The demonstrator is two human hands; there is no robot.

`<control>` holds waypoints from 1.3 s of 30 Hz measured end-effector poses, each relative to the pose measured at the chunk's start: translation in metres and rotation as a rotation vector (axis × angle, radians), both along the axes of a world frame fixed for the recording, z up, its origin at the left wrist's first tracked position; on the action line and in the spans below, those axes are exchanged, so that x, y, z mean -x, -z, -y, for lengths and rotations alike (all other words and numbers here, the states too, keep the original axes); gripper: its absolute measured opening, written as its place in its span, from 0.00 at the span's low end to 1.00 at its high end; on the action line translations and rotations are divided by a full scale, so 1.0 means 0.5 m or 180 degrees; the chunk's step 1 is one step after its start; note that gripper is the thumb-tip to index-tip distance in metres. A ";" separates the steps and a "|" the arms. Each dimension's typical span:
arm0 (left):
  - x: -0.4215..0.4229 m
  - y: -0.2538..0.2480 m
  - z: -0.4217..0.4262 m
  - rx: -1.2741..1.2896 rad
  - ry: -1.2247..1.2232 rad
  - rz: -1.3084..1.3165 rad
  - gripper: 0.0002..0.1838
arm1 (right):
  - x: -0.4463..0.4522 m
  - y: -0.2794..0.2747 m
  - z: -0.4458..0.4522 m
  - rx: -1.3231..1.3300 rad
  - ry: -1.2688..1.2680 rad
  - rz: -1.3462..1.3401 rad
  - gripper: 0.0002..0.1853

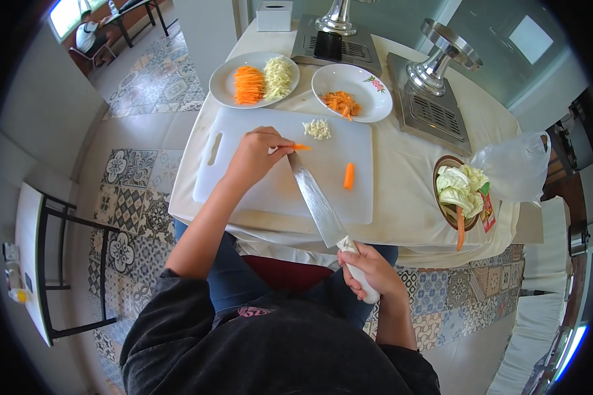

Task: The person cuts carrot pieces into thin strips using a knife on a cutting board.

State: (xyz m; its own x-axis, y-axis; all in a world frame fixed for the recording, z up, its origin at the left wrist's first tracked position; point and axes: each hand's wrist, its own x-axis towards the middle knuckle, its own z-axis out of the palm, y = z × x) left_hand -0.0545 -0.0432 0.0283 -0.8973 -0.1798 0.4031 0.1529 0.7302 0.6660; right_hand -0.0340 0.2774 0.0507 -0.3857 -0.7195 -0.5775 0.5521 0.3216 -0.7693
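Observation:
My right hand (369, 271) is wrapped round the white handle of a large knife (319, 205). The blade slants up and left over the white cutting board (257, 204), its tip beside my left hand (265, 153). The left fingers are pinched at the knife tip, with small orange carrot strips (301, 147) at the fingertips; whether they grip the carrot, the tip or both is hard to tell. To the right on the board lies a carrot piece (349, 176). A small pile of chopped white bits (317, 129) sits near the board's top edge.
Behind the board stand a plate (219, 82) of shredded carrot and cabbage and a plate (377, 99) with carrot peelings. Two metal stands (339, 43) (431, 99) are beyond. A bowl (439, 197) of vegetables and a plastic bag (514, 164) are at right. A person (89, 33) sits far left.

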 end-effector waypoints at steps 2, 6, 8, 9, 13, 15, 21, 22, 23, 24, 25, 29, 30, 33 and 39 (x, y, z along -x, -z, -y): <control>0.024 -0.021 0.048 0.0099 -0.0108 0.0033 0.09 | 0.028 -0.011 0.050 0.0076 -0.0003 -0.0091 0.13; 0.102 -0.062 0.173 0.0316 -0.0368 0.0150 0.10 | 0.107 -0.043 0.180 0.0185 -0.0069 -0.0370 0.14; 0.153 -0.071 0.248 0.0385 -0.0431 0.0098 0.10 | 0.151 -0.049 0.248 0.0392 -0.0166 -0.0391 0.15; 0.177 -0.071 0.281 0.0418 -0.0461 0.0072 0.11 | 0.174 -0.049 0.281 0.0448 -0.0182 -0.0342 0.15; 0.244 -0.079 0.361 0.0420 -0.0639 0.0216 0.07 | 0.242 -0.051 0.376 0.0527 -0.0171 -0.0178 0.14; 0.264 -0.069 0.381 0.0541 -0.0632 0.0399 0.07 | 0.254 -0.046 0.393 0.0507 -0.0133 -0.0086 0.14; 0.306 -0.024 0.402 0.0891 -0.0671 0.0761 0.07 | 0.246 -0.011 0.349 0.0476 -0.0129 0.0115 0.14; 0.307 -0.018 0.403 0.0949 -0.0701 0.0804 0.07 | 0.238 -0.014 0.331 0.0456 -0.0144 0.0080 0.14; 0.308 -0.013 0.404 0.0942 -0.0775 0.0797 0.08 | 0.230 -0.016 0.314 0.0440 -0.0160 0.0046 0.14; 0.306 -0.015 0.401 0.0940 -0.0847 0.0789 0.08 | 0.225 -0.016 0.299 0.0471 -0.0167 0.0046 0.14; 0.304 -0.019 0.398 0.0938 -0.0919 0.0778 0.08 | 0.222 -0.017 0.283 0.0501 -0.0175 0.0042 0.15; 0.279 -0.051 0.384 0.0857 -0.0968 0.0551 0.08 | 0.195 -0.037 0.230 0.0386 -0.0033 -0.0359 0.17; 0.271 -0.061 0.381 0.0773 -0.0984 0.0503 0.08 | 0.188 -0.040 0.220 0.0303 0.0032 -0.0565 0.18; 0.245 -0.084 0.357 0.0689 -0.1031 0.0339 0.09 | 0.164 -0.036 0.194 -0.0087 0.0234 -0.1474 0.18; 0.133 -0.117 0.191 0.0192 -0.0805 -0.0216 0.09 | 0.126 0.011 0.126 -0.1019 0.0654 -0.4556 0.15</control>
State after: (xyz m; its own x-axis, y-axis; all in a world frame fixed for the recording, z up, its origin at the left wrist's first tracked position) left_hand -0.1208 -0.1389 0.0866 -0.7974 -0.3687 0.4776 0.0032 0.7889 0.6145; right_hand -0.0969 0.2144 0.0452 -0.8273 -0.5017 0.2528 -0.5410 0.5903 -0.5990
